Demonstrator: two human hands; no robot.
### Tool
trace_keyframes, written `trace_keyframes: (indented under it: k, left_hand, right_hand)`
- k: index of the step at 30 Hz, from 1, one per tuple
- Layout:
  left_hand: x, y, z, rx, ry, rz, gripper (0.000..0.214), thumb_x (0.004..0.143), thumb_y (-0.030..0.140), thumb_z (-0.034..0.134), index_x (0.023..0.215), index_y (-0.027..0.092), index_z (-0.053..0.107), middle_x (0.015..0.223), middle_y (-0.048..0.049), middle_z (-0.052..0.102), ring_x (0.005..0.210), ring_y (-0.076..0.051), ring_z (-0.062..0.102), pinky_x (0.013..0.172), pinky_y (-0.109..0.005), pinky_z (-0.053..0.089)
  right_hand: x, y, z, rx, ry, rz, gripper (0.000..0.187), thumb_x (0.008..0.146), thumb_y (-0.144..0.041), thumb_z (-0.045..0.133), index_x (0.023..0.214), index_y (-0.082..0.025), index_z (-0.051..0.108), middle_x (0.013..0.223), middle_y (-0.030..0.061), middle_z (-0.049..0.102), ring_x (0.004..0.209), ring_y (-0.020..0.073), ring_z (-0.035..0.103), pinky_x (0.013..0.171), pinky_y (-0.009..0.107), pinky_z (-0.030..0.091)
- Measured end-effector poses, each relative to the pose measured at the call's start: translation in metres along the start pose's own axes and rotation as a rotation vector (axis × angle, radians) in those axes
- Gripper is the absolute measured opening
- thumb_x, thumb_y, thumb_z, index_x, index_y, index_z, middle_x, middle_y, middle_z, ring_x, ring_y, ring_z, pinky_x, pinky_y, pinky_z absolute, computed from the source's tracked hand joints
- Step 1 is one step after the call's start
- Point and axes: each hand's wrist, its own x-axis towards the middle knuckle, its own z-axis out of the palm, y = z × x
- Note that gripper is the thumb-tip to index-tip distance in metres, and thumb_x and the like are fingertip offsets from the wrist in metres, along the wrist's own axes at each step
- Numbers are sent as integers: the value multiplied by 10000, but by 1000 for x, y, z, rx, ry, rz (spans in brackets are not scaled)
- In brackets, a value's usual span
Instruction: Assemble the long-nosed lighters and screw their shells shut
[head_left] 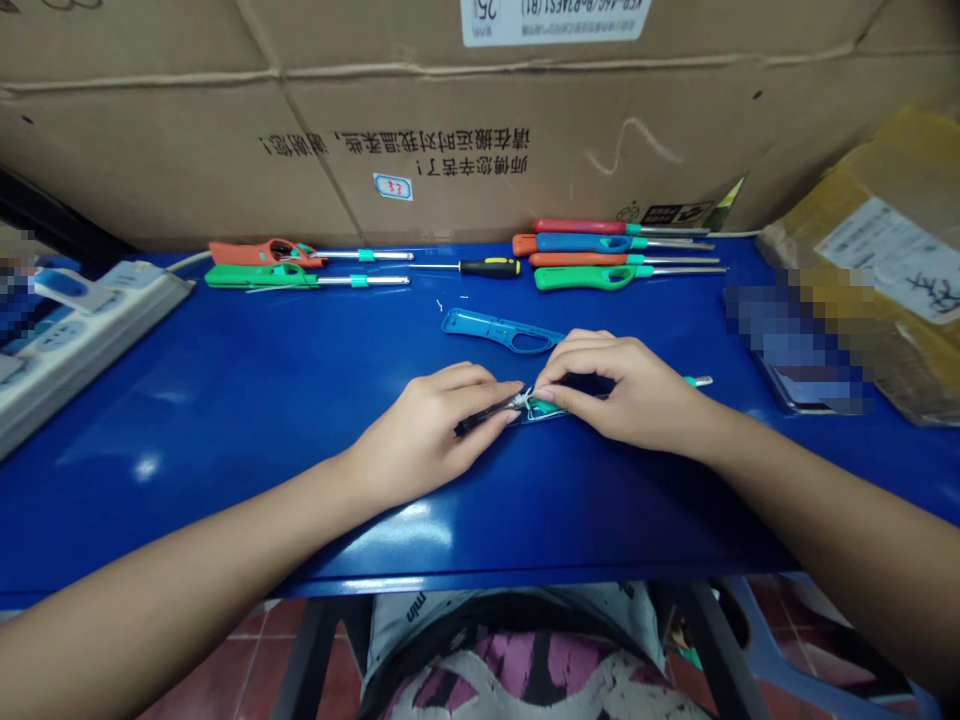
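Observation:
My left hand (431, 425) is closed in a pinch on a thin black tool (484, 415), its tip at a small metal part. My right hand (626, 385) is closed over an opened stick lighter (694, 381), whose teal inside and metal nozzle stick out on either side of the fingers. Both hands meet at the middle of the blue table (225, 400). A loose blue lighter shell (499, 330) lies just behind them.
At the back lie an orange lighter (262, 252) and a green lighter (259, 277), a black-and-yellow screwdriver (487, 267) and several coloured lighters (600, 255). A power strip (67, 320) sits left, a phone (795, 350) and parcel (877, 260) right, cardboard boxes (450, 110) behind.

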Motion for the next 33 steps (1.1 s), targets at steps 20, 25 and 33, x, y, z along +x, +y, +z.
trace_keyframes:
  k: [20, 25, 33]
  left_hand:
    - [2, 2, -2, -8, 31, 23, 257, 965, 185, 619, 1196, 128, 714, 970, -84, 734, 892, -162, 701, 818, -272, 583]
    - [3, 4, -4, 7, 31, 46, 256, 963, 177, 622, 1182, 90, 719, 960, -99, 729, 886, -169, 694, 806, -279, 577]
    - [1, 2, 2, -10, 37, 43, 255, 964, 181, 625, 1187, 93, 712, 966, -90, 728, 900, -160, 692, 820, -261, 568]
  right_hand:
    - [0, 0, 3, 39, 3, -61, 98, 914, -209, 669, 830, -205, 720, 807, 16, 743, 796, 170, 640, 825, 361, 442]
    - [1, -3, -2, 67, 42, -10, 73, 898, -205, 675, 841, -210, 722, 804, 12, 737, 798, 176, 627, 819, 359, 445]
    - [0, -2, 0, 24, 45, -15, 89, 916, -233, 665, 841, -211, 708, 816, 11, 727, 815, 177, 629, 834, 365, 430]
